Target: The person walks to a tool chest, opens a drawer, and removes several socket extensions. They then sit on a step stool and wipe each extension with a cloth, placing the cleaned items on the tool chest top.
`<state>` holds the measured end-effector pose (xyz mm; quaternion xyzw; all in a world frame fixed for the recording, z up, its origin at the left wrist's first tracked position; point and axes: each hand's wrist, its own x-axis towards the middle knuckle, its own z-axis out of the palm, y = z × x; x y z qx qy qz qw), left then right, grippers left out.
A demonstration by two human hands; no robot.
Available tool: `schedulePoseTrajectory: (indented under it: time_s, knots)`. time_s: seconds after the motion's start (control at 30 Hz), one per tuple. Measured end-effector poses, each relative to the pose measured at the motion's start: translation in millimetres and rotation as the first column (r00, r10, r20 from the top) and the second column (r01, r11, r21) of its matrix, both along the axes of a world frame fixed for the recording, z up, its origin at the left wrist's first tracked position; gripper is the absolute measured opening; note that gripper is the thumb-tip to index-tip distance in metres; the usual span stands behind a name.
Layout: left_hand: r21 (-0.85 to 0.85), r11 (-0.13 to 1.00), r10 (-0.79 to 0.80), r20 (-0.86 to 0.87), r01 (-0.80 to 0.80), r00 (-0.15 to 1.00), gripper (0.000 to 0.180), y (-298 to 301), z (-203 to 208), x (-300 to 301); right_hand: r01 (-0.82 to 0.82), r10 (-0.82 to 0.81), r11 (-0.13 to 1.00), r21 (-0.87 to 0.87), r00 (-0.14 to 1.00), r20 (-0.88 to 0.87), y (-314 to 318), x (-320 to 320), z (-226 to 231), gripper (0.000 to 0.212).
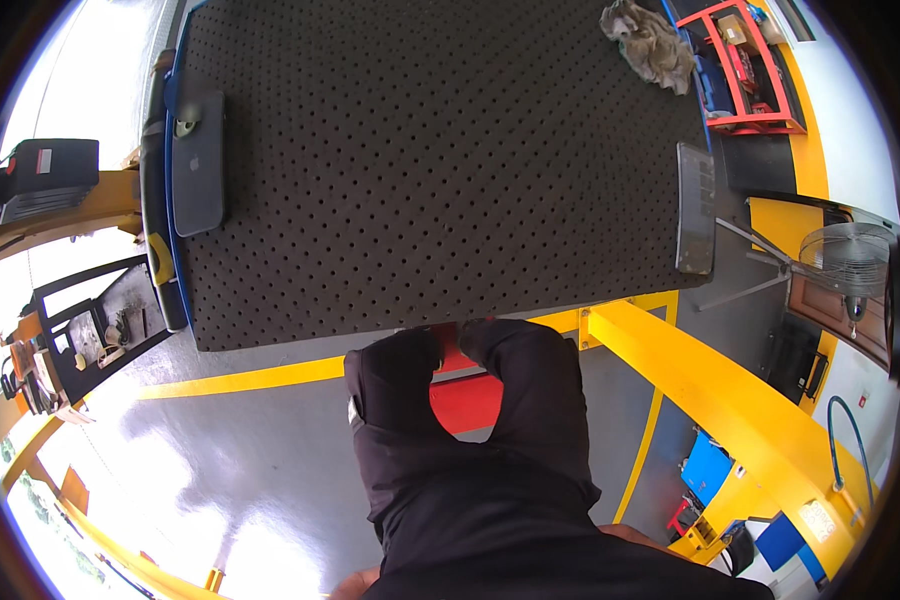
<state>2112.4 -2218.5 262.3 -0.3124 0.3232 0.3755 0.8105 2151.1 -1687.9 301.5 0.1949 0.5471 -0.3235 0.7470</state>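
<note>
Under everything is a grey floor (pixel 270 440), shiny at the left, with yellow lines on it. Above it is a big dark tabletop (pixel 430 180), full of tiny holes, with a blue edge on its left side. A fat yellow beam (pixel 710 390) slants down at the right. The person's legs (pixel 400 410), in black trousers, are at the near side of the tabletop, with a bit of red showing between them. A red rack (pixel 755 126) with things inside is past the tabletop's far right part, and a round fan (pixel 845 255) is nearer on that side. On the tabletop, a crumpled rag (pixel 655 50) lies at the far right. A dark phone (pixel 200 185) lies by the left edge, back up, and a grey slab (pixel 695 210) lies flat by the right edge. Only bits of skin show low down: the left hand or arm (pixel 355 583) at the bottom edge, the right hand or arm (pixel 636 538) just beside the black clothes. Both are well apart from the phone and the slab. I cannot tell if either grip is apart or together.
</note>
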Motion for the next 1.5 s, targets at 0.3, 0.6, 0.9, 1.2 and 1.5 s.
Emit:
schedulePoseTrajectory:
  time_s: [0.3, 0.6, 0.9, 1.2, 1.5]
  knots:
    - [-0.208, 0.936, -0.314, -0.858, 0.286, 0.406, 0.014, 9.0, -83.3, -160.0, -0.177, 0.174, 0.978, -0.108, 0.984, -0.035, 23.9, 30.6, -35.3, 0.050]
    - [0.246, 0.894, 0.247, -0.968, 0.376, 0.045, 0.024, 136.0, -80.2, -88.2, -0.052, 0.208, 0.964, 0.260, 0.755, -0.621, 20.2, -137.1, 22.1, 0.044]
    - [-0.020, 0.993, -0.079, -0.832, -0.113, -0.549, 0.019, 174.6, -121.7, -91.1, -0.347, 0.106, 0.937, -0.036, 0.382, -0.918, -79.7, -162.4, -50.6, 0.049]
    - [0.036, 0.978, 0.107, -0.933, 0.208, -0.345, 0.024, 181.0, -135.9, -100.3, 0.001, 0.089, 0.996, 0.089, 0.054, -0.995, -77.8, -123.6, -96.7, 0.028]
    - [0.226, 0.954, 0.234, -0.972, -0.196, 0.018, 0.026, 145.0, -149.3, -147.7, 0.211, -0.166, 0.940, -0.269, -0.407, -0.898, -77.9, -253.8, -5.5, 0.056]
